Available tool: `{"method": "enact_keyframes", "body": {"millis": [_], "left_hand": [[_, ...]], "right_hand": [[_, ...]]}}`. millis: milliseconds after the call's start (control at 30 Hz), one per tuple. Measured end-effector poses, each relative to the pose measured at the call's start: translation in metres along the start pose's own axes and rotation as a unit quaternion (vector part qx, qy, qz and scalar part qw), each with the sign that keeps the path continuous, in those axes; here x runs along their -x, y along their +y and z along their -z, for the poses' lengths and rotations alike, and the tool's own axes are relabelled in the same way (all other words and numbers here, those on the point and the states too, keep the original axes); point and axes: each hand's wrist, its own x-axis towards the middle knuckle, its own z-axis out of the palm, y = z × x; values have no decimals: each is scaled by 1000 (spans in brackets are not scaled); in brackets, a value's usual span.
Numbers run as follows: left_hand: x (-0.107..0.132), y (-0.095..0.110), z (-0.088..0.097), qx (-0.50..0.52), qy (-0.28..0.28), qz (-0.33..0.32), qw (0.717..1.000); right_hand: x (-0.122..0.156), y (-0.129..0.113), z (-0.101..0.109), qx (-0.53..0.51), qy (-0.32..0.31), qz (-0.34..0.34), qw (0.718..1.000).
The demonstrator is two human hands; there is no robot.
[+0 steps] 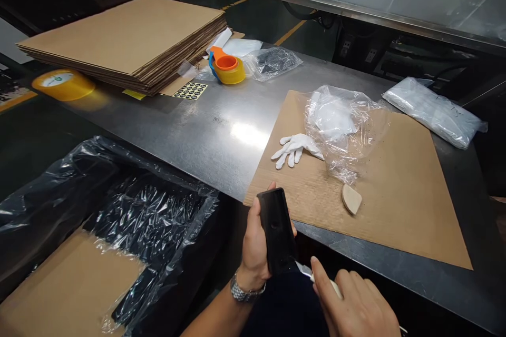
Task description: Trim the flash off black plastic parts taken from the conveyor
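My left hand [255, 242] is wrapped round a black rectangular plastic shell [275, 226], hollow side up, with a small round hole in its floor. A small knife with a pale handle [330, 285] is gripped in my right hand [351, 300], forefinger stretched along it. Its metal blade [303, 268] meets the shell's lower right corner or lies just beside it; I cannot tell whether they touch. Beyond my hands, on a flat cardboard sheet [403, 200], lie a white glove [296, 148], a beige wedge-shaped block [351, 199] and a crumpled clear plastic bag [343, 121].
A metal table [213, 137] carries stacked cardboard sheets [130, 37], tape rolls [65, 84], an orange tape dispenser [227, 66], a sticker sheet [190, 91] and a plastic-wrapped packet [435, 110]. At lower left stands a bin lined with black plastic [95, 152], with cardboard [71, 284] and wrapped black pieces inside.
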Motion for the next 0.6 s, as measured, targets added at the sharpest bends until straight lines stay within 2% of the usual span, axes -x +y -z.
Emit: {"method": "enact_keyframes", "body": {"millis": [133, 300, 400, 600], "left_hand": [[-2, 0, 2, -29, -14, 40, 999], [-4, -1, 2, -84, -13, 40, 996], [-4, -1, 2, -90, -11, 40, 995], [-3, 0, 1, -103, -10, 36, 994]], "right_hand": [[1, 3, 0, -78, -11, -9, 997], [-2, 7, 2, -154, -44, -40, 986], [-5, 5, 2, -157, -66, -31, 985], [-8, 3, 1, -122, -57, -24, 991]]}}
